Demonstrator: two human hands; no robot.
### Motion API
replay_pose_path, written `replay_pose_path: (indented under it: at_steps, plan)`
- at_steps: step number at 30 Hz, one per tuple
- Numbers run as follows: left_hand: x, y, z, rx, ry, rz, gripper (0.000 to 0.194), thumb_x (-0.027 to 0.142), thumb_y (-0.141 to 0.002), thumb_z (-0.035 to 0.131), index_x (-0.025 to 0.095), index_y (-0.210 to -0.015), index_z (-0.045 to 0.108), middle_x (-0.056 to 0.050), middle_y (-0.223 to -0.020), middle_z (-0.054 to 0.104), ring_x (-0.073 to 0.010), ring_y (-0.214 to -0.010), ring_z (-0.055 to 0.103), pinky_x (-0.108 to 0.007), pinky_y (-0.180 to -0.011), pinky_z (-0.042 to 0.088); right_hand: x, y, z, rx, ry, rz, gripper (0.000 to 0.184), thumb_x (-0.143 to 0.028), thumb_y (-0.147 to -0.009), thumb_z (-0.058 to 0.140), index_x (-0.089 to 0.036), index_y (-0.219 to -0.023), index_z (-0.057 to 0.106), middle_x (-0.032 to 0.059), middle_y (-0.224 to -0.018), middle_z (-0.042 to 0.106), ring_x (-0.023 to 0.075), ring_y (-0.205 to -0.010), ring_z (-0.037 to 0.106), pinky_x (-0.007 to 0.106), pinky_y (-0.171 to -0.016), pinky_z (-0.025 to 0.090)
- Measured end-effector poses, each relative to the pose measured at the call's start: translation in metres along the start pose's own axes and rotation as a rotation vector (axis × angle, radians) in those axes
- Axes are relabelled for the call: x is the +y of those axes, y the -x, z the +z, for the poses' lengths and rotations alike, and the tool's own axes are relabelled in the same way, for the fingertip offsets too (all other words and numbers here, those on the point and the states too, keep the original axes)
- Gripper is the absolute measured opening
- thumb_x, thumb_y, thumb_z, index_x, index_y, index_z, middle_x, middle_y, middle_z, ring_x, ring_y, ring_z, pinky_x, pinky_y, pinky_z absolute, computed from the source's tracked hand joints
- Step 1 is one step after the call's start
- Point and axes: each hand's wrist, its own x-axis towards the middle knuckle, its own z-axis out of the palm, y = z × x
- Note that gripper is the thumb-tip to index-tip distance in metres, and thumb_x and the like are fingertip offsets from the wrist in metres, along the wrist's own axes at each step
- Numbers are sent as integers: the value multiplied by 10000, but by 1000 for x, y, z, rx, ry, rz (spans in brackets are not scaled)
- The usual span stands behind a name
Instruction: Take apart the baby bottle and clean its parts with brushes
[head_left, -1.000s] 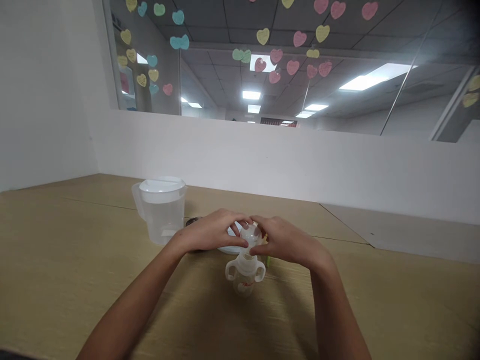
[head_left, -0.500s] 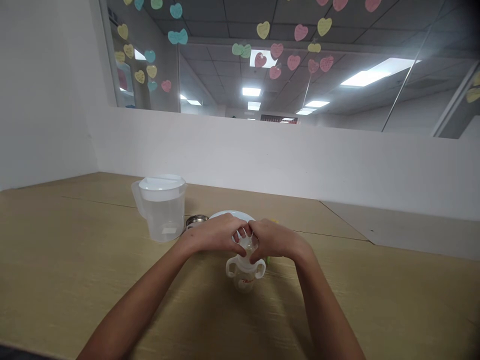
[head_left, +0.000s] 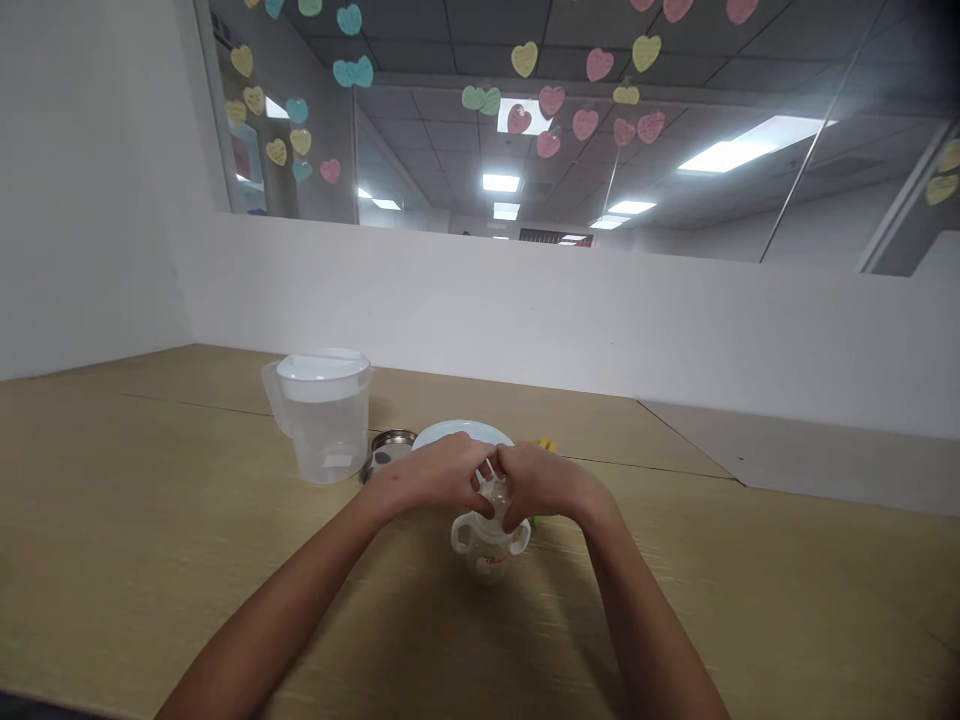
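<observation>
A small clear baby bottle (head_left: 489,565) with two white side handles stands upright on the table in front of me. My left hand (head_left: 448,473) curls around the left side of its clear upper part (head_left: 495,492), thumb lowered near the collar. From the right, my right hand (head_left: 545,483) grips the same part, and the fingertips of both hands meet over the top. Between the thumbs the translucent top shows, but its exact shape is partly hidden by my fingers. The handles stick out free below my hands.
A clear pitcher (head_left: 330,430) with a white lid stands at the left. Beside it lies a round container with a metal rim (head_left: 394,437). Behind my hands are a pale plate (head_left: 461,428) and a yellow item (head_left: 547,444), partly hidden. A white wall (head_left: 525,310) bounds the table.
Both hands have sunk slightly over the bottle's top, staying around it. The view has shifted a little, and more of the metal-rimmed container and the yellow item shows.
</observation>
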Motion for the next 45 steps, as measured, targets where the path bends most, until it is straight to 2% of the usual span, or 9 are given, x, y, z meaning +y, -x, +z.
replay_pose_path:
  at_steps: [6, 18, 26, 33, 39, 45]
  plan:
    - [-5, -4, 3, 22, 12, 37, 345, 326, -600, 702, 187, -885, 565, -7, -847, 646, -177, -761, 604, -232, -587, 409, 3, -2, 1, -33, -20, 18, 409, -260, -486, 743, -180, -839, 552, -7, -778, 600, 125, -640, 541, 202, -458, 316]
    - [-1, -5, 2, 7, 13, 13, 373, 272, -573, 706, 190, -908, 562, -12, -890, 640, -187, -791, 607, -233, -610, 417, 4, -3, 2, -20, -14, 6, 428, -269, -469, 757, -189, -842, 563, -8, -798, 613, 129, -646, 552, 196, -462, 344]
    - [-5, -9, 4, 19, -45, 37, 382, 314, -560, 712, 186, -880, 548, -12, -860, 637, -184, -763, 596, -231, -578, 397, 6, -6, 0, -63, 3, 52, 414, -318, -462, 765, -184, -799, 564, -4, -758, 597, 139, -640, 548, 208, -460, 328]
    - [0, -11, 7, 19, -129, 7, 397, 355, -553, 685, 192, -879, 527, -16, -839, 625, -190, -743, 584, -244, -541, 367, 1, -2, -2, -73, -41, 104, 470, -274, -461, 773, -189, -876, 570, 3, -835, 615, 150, -692, 566, 209, -498, 363]
    - [5, -11, 11, 10, -147, -45, 472, 410, -542, 688, 189, -911, 492, -31, -839, 620, -203, -732, 580, -249, -519, 350, 6, 0, -1, -53, -77, 65, 493, -300, -474, 766, -188, -904, 554, 21, -877, 618, 165, -731, 572, 219, -520, 383]
    - [6, -4, 10, -21, -182, -57, 496, 445, -608, 661, 182, -984, 474, -63, -870, 623, -227, -750, 588, -257, -513, 345, 11, 3, 3, -18, -117, -11, 498, -325, -502, 744, -184, -926, 523, 28, -904, 605, 169, -761, 566, 230, -561, 395]
